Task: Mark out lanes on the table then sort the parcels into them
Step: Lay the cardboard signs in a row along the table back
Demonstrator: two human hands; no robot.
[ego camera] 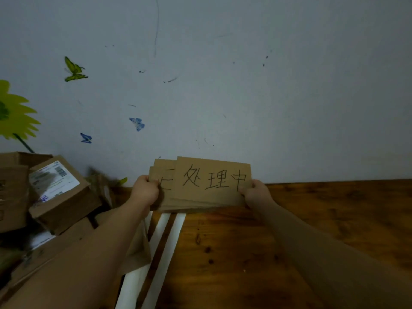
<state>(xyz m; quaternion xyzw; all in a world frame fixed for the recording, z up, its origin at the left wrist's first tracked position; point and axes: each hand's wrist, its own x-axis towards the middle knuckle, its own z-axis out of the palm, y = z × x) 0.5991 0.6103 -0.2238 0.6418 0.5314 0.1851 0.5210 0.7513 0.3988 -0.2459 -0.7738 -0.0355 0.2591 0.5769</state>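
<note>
left hand (145, 191), right hand (256, 194) holding cardboard signs (211, 182), seemingly three, parcels (58, 192) left

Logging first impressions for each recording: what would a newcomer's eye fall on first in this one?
The stack of cardboard cards at centre draws the eye first: the left hand and right hand grip its ends, and the front card bears handwritten characters. Below it, white strips lie on the wooden table. At far left, cardboard parcels are heaped, one showing a white label.
</note>
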